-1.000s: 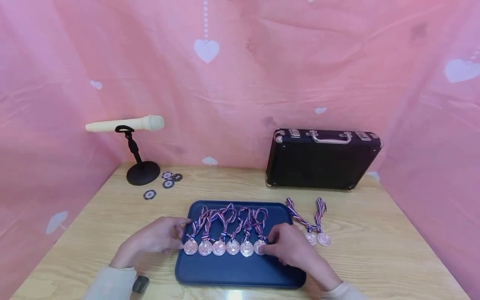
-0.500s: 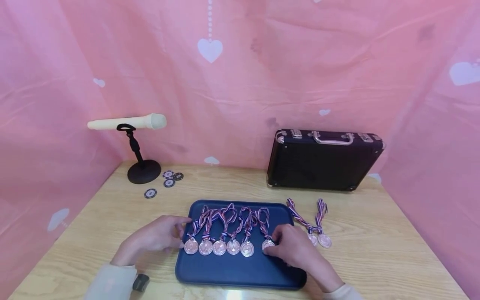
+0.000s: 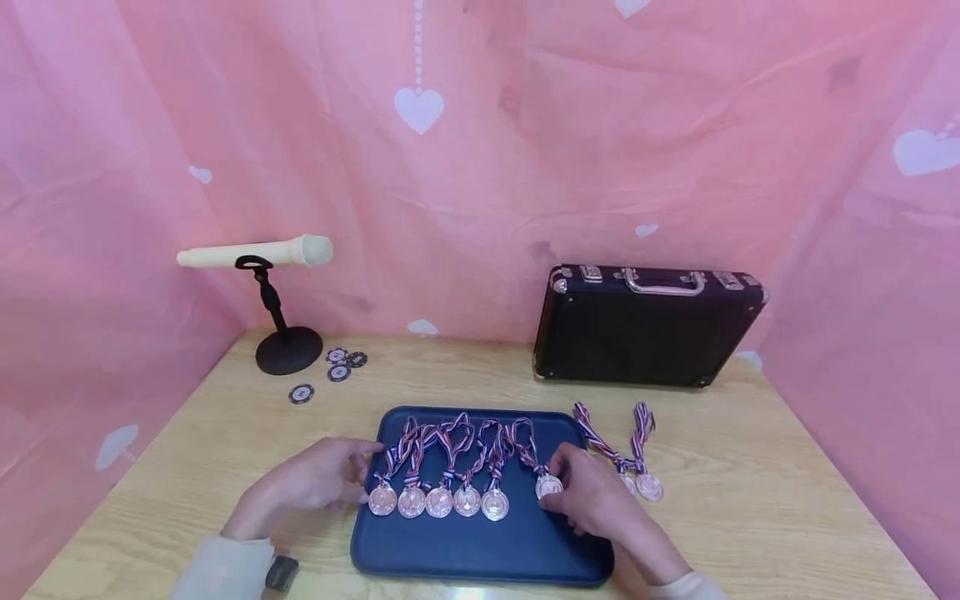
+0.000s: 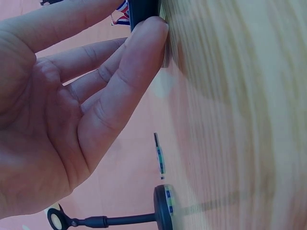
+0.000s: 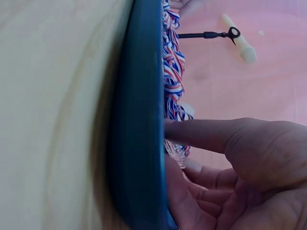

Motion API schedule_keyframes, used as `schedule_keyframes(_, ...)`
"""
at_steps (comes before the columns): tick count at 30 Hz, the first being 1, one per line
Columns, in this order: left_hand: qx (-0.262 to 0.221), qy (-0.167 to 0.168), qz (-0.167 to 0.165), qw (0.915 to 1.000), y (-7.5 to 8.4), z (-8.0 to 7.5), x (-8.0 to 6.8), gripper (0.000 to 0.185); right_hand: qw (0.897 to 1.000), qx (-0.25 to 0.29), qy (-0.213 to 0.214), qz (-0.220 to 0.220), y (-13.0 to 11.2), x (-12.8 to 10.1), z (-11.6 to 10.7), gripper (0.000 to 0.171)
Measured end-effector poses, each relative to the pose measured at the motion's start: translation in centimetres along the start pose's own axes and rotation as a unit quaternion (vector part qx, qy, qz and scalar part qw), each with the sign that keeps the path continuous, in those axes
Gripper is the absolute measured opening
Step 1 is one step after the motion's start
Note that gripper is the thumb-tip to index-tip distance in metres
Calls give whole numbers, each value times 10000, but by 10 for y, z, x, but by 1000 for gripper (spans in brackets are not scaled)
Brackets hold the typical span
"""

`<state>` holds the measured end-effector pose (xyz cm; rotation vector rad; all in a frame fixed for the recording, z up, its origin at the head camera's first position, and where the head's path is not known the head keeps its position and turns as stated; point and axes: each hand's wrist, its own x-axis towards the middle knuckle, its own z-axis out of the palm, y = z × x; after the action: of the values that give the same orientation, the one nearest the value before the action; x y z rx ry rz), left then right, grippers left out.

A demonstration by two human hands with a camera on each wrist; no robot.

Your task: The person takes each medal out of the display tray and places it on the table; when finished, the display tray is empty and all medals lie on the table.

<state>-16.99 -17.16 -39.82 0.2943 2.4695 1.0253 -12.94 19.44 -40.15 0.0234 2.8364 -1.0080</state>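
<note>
Along the left end of a dark blue tray (image 3: 472, 554), my left hand (image 3: 318, 473) rests with loosely extended fingers. In the left wrist view, a fingertip (image 4: 152, 29) touches the tray's rim. My right hand (image 3: 596, 496) reaches over the tray's right side and pinches a medal (image 3: 548, 486) between thumb and fingers; its striped ribbon trails up and left across the tray. Several other medals (image 3: 438, 502) lie in a row to the left, ribbons toward the back. The right wrist view shows the thumb and fingers around the medal, partly hidden behind the tray wall.
Two more medals (image 3: 649, 487) with ribbons lie on the wooden table (image 3: 750, 500) right of the tray, one partly behind my right hand. A black case (image 3: 645, 329) stands at the back right. A microphone (image 3: 255, 252) on a stand (image 3: 288, 350) and several poker chips (image 3: 302, 393) are back left.
My right hand has slid the rightmost medal to the right and slightly back, leaving a gap beside the row. The left hand has stayed at the tray's left edge.
</note>
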Motion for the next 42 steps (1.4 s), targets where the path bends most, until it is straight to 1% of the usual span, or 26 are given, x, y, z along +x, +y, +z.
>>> schedule_keyframes(4, 33, -61, 69, 10000, -4, 2, -1, 69, 9985, 513, -178, -96, 8, 1, -2, 33)
schedule_keyframes(6, 59, -39, 163, 9998, -4, 1, -1, 69, 9969, 718, -261, -178, 11, 3, -5, 32)
schedule_keyframes(10, 87, 9, 212, 9997, -1, 0, -1, 69, 9944, 938, -390, -300, 16, 6, -9, 28)
schedule_keyframes(15, 65, 40, 47, 10000, 3, -1, -1, 69, 9912, 1157, -539, -355, 18, 9, -13, 23)
schedule_keyframes(19, 37, 81, -57, 9999, 4, 0, -1, 68, 9864, 1485, -600, -362, 21, 13, -17, 21)
schedule_keyframes(25, 44, 74, -47, 10000, 3, 0, 0, 69, 9762, 2097, -511, -232, 25, 15, -26, 28)
schedule_keyframes(30, 33, 72, -111, 9999, 3, 1, 1, 69, 9714, 2334, -359, -236, 28, 15, -31, 34)
schedule_keyframes(36, 29, 91, -266, 9996, 4, 1, 1, 69, 9672, 2521, -175, -266, 31, 16, -37, 40)
schedule_keyframes(39, 33, 106, -218, 9997, 4, 1, 1, 68, 9654, 2602, -110, -104, 31, 16, -42, 42)
schedule_keyframes(42, 32, 87, -94, 9999, 3, 1, 0, 69, 9619, 2734, -84, -13, 32, 16, -48, 45)
